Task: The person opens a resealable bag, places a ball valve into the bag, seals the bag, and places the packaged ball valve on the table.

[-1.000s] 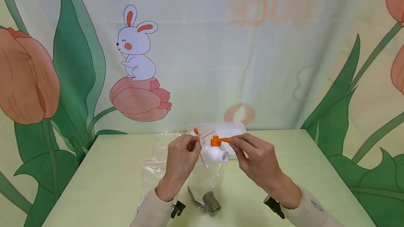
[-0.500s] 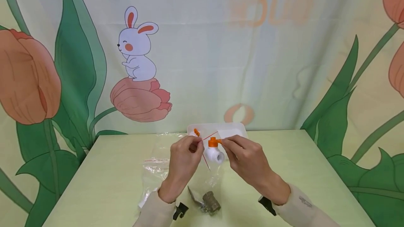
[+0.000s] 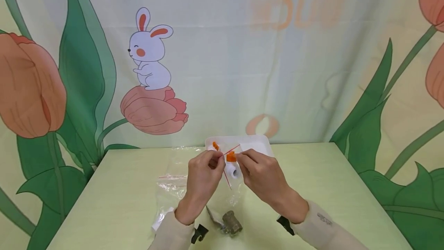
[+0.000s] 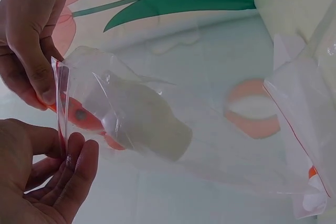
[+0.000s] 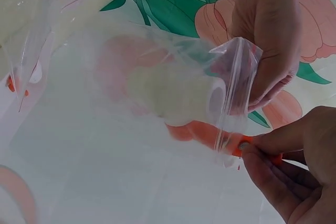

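Over the middle of the pale green counter (image 3: 312,180), the right hand (image 3: 265,174) pinches the end of the orange lever of a white plastic ball valve (image 3: 230,166); the valve's body hangs inside a clear, red-lined plastic zip bag (image 4: 86,80). The left hand (image 3: 204,173) pinches the bag's mouth. This looks like the bagging step; the next move seems to call for feeding the lever's end past the zip, then releasing it. Farther out, a brownish-grey metal valve (image 3: 231,223) lies nearer the person, and a shallow white tray (image 3: 249,141) stands behind.
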### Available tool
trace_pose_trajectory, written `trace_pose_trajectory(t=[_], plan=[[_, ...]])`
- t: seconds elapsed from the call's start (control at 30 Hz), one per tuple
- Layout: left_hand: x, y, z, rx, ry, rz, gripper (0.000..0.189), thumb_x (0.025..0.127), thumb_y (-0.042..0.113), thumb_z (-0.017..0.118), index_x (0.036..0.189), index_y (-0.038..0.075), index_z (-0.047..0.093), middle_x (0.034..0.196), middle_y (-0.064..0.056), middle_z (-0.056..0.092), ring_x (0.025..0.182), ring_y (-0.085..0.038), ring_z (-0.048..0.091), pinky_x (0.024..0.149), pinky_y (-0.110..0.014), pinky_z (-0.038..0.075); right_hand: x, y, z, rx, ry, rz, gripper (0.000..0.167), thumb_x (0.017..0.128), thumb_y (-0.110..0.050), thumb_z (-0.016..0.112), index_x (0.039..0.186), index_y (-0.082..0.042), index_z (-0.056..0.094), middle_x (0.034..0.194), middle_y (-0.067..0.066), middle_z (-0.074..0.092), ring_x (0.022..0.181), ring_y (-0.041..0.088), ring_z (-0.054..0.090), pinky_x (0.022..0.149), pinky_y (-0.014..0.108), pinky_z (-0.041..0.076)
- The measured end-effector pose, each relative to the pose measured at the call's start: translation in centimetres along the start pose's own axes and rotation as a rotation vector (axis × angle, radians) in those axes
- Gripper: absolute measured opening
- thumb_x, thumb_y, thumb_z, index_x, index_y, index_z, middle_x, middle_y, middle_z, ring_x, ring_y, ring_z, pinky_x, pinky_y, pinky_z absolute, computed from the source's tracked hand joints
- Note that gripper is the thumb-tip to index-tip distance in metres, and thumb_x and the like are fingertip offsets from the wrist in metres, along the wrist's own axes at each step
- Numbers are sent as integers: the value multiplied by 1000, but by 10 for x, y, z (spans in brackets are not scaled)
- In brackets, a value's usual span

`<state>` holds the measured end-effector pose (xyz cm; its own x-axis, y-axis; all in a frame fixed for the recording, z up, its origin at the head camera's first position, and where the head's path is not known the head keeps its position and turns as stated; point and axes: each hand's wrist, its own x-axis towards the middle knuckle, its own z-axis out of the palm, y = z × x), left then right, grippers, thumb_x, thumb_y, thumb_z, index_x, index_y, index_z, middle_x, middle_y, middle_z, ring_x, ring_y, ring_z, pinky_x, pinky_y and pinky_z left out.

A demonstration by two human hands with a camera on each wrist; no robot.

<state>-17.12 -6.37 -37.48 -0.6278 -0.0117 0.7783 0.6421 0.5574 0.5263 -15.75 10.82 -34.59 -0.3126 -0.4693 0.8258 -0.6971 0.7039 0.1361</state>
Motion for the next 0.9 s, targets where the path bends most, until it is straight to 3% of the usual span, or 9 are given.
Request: trace_pose_trajectory(t=[0.5, 0.9], plan=[[-1, 6, 1, -24, -22, -9, 7, 82, -3, 69, 79, 4, 70, 69, -4, 68, 56, -10, 63, 53, -18, 53, -1, -5, 14, -97, -66, 46, 12, 79, -6, 79, 80, -11, 69, 79, -1, 68, 64, 12, 66, 52, 21, 52], [1, 9, 5, -13, -20, 6, 7, 83, -2, 69, 80, 4, 69, 68, -4, 67, 56, -10, 62, 53, -19, 52, -2, 0, 24, -161, -211, 132, 14, 79, -2, 75, 76, -11, 65, 72, -1, 64, 49, 15, 55, 43, 22, 37]])
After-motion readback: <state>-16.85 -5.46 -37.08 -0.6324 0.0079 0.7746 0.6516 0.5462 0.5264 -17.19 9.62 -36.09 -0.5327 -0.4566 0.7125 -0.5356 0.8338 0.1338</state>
